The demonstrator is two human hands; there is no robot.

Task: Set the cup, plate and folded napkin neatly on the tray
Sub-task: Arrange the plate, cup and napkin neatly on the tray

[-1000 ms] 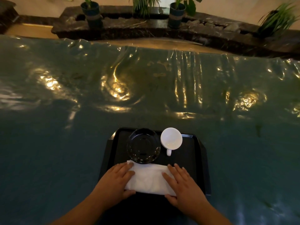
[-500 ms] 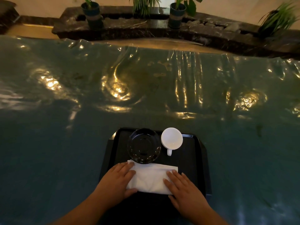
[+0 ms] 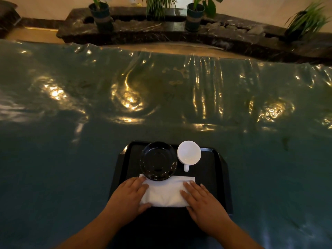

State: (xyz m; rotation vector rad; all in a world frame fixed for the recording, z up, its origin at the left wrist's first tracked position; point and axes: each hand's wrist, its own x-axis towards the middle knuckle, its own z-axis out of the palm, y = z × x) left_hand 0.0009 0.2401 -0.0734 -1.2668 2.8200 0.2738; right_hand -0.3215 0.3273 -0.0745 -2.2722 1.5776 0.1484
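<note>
A black plastic tray (image 3: 220,177), rectangular with clipped corners and a raised rim, sits on the near part of a wide table (image 3: 71,159) covered in a glossy, wrinkled blue-green sheet that throws back warm patches of light.

On the far half of the tray lies a round, shiny black plate (image 3: 158,161) with a shallow centre well. Just beside it on the right stands a smooth white cup (image 3: 189,152), round-mouthed, its small handle pointing toward the person. The plate's near edge overlaps the far edge of a folded napkin (image 3: 166,194), a soft white rectangle with faint creases that lies across the near half of the tray.

The left hand (image 3: 130,196) lies flat over the napkin's left end, fingers stretched out and thumb tucked along its near edge. The right hand (image 3: 202,200) presses palm-down on the right end, fingers spread. Neither hand grips anything.

Beyond the table, a dark veined stone ledge (image 3: 161,31) carries potted plants (image 3: 195,17) with long green leaves.
</note>
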